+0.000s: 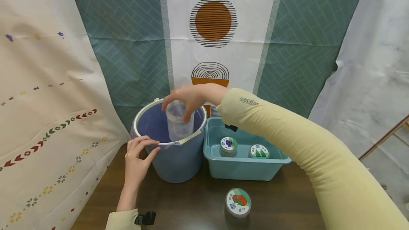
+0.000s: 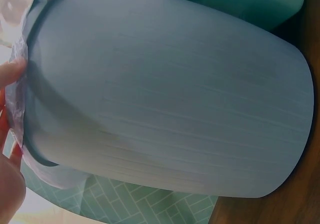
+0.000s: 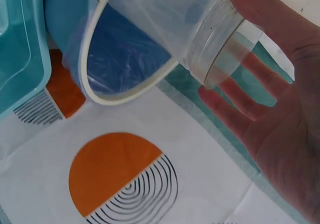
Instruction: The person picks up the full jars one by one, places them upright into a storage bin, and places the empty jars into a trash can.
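My right hand [image 1: 191,97] holds a clear plastic jar [image 1: 180,130] by its neck, above the opening of a blue trash bin [image 1: 180,168]. In the right wrist view, thumb and fingers lie around the ridged mouth of the jar [image 3: 165,18], and no lid shows on it. The bin has a cream rim ring and a thin translucent liner bag [image 2: 19,96]. At the bin's near left edge my left hand [image 1: 137,160] pinches the rim and liner, thumb outside and fingers over the top. The bin's bottom inside is hidden.
To the bin's right stands a turquoise plastic basin [image 1: 243,169], holding a jar with a grape label [image 1: 228,144] and a jar with a green label [image 1: 259,151]. A jar with a tomato-like picture [image 1: 238,203] stands on the dark wooden table [image 1: 182,207]. Patterned cloths hang behind.
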Available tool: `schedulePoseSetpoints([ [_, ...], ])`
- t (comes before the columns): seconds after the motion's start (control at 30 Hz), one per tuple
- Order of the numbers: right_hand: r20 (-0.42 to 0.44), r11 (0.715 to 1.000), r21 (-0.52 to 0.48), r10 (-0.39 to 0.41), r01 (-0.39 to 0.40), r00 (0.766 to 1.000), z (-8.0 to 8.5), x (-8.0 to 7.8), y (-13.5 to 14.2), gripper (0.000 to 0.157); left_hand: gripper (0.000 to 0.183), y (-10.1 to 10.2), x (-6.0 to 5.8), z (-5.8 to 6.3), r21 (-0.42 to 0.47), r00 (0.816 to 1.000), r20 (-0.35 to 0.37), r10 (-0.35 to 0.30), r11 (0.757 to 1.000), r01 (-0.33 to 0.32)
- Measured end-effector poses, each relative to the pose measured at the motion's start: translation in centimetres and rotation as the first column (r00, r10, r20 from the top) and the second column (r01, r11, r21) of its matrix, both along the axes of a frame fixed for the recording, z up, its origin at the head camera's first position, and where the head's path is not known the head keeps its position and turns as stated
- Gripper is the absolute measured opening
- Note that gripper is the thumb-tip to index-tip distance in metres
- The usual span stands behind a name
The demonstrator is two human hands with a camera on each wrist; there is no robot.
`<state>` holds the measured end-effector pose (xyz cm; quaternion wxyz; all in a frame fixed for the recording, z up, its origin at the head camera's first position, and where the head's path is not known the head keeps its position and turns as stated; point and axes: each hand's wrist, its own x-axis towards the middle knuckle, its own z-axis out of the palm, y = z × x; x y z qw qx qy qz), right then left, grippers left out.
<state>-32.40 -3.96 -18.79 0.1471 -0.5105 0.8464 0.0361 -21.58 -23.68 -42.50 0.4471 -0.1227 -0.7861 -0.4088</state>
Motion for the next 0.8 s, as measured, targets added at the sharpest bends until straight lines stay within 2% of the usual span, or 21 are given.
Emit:
schedulePoseSetpoints([
  [0.23,-0.020,0.999,0.029,0.034,-0.034,0.999,-1.9,0.0,-0.7,0.070,0.032,0.0,0.1,0.1,0.003,1.000,0.003,-0.001,1.000,0.001],
  [0.37,0.000,0.999,0.025,0.048,-0.048,0.999,-2.7,-0.1,-0.8,0.068,0.031,0.0,0.2,0.1,0.012,1.000,0.010,-0.007,1.000,0.006],
  [0.57,0.032,0.999,0.027,0.046,-0.046,0.998,-3.5,-0.3,-1.0,0.069,0.030,0.1,0.2,0.1,0.009,1.000,0.008,-0.006,1.000,0.006],
  [0.8,0.023,0.998,0.042,0.045,-0.046,0.999,-4.2,-0.4,-1.1,0.070,0.030,0.0,0.2,0.1,0.002,1.000,0.013,0.001,1.000,-0.001],
])
